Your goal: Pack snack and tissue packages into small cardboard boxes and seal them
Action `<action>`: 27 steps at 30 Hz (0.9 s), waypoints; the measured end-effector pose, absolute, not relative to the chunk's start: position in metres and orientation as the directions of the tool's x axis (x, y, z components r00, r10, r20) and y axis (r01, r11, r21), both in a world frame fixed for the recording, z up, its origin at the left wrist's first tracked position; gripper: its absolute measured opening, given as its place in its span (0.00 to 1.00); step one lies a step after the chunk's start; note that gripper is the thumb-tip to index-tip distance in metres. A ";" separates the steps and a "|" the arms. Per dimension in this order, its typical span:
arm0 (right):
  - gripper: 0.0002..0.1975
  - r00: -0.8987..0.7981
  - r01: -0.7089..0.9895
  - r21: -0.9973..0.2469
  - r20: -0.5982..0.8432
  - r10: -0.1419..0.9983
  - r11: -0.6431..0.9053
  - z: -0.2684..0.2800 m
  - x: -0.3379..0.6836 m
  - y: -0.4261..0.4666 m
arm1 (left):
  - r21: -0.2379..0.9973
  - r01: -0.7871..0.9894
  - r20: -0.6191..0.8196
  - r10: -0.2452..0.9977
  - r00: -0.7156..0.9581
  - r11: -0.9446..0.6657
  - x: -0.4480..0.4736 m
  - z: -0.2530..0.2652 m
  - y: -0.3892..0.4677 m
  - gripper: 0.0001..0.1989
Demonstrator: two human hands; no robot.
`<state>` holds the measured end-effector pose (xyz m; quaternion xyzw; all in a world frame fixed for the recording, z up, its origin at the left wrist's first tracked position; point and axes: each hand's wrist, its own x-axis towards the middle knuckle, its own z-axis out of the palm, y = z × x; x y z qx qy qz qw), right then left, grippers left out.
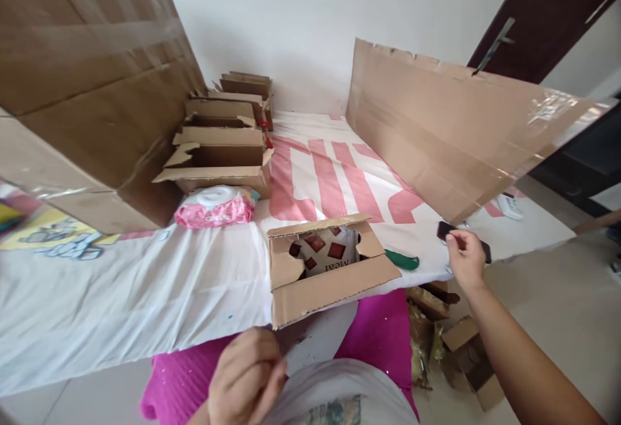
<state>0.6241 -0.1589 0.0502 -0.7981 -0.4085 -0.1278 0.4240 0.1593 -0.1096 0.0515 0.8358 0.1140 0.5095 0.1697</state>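
Observation:
My right hand (466, 255) is at the table's right front edge, thumb and fingers pinched at a small dark flat object (443, 230). More dark material shows on the far side of that hand, and I cannot tell whether it is the same object. My left hand (248, 373) is curled closed over my lap, in front of the table edge; its inner side is hidden. Between the hands stands a small open cardboard box (334, 292) with its flaps out. Inside it lies a white packet (325, 250) with dark red squares and partly readable lettering. A green strip-like thing (402, 260) lies beside the box.
Several open cardboard boxes (220, 173) stand in a row at the back left, with a pink wipes pack (217, 207) before them. Large cardboard panels (436, 127) flank the white-and-pink cloth (310, 173). A white device (509, 206) lies right; torn boxes (468, 354) are on the floor.

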 end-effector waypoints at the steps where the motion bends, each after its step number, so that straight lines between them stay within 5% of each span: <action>1: 0.12 0.521 0.825 -0.537 0.603 0.604 -0.175 0.061 0.603 -0.150 | 0.398 0.059 0.840 0.390 0.377 -0.915 0.156 0.059 -0.104 0.11; 3: 0.09 0.229 0.896 -0.426 0.685 0.692 0.124 0.084 0.555 -0.136 | 0.460 0.124 0.861 0.476 0.182 -0.879 0.152 0.072 -0.092 0.11; 6: 0.07 -0.233 0.818 -0.313 0.586 0.776 0.482 0.118 0.491 -0.118 | 0.588 0.178 0.803 0.596 -0.007 -0.789 0.158 0.093 -0.075 0.09; 8: 0.11 -0.441 0.756 -0.280 0.450 0.777 0.592 0.135 0.461 -0.105 | 0.603 0.269 0.754 0.647 0.115 -0.751 0.169 0.108 -0.065 0.07; 11: 0.14 -0.616 0.737 -0.192 0.205 0.761 0.648 0.147 0.435 -0.086 | 0.482 0.387 0.572 0.617 0.541 -0.786 0.191 0.127 -0.051 0.05; 15: 0.14 -0.594 0.805 0.071 0.078 0.801 0.589 0.155 0.428 -0.075 | 0.267 0.460 0.351 0.530 0.772 -0.847 0.208 0.136 -0.039 0.12; 20: 0.19 -0.440 0.884 0.274 0.214 0.872 0.379 0.156 0.457 -0.080 | 0.174 0.634 0.494 0.623 0.606 -0.754 0.190 0.140 -0.046 0.12; 23: 0.29 -0.368 0.918 0.226 0.182 0.912 0.326 0.145 0.477 -0.079 | 0.157 0.763 0.538 0.702 0.466 -0.627 0.170 0.137 -0.044 0.14; 27: 0.45 -0.288 0.958 0.031 0.092 0.953 0.287 0.130 0.488 -0.069 | 0.226 0.797 0.352 0.810 0.470 -0.560 0.149 0.118 -0.030 0.32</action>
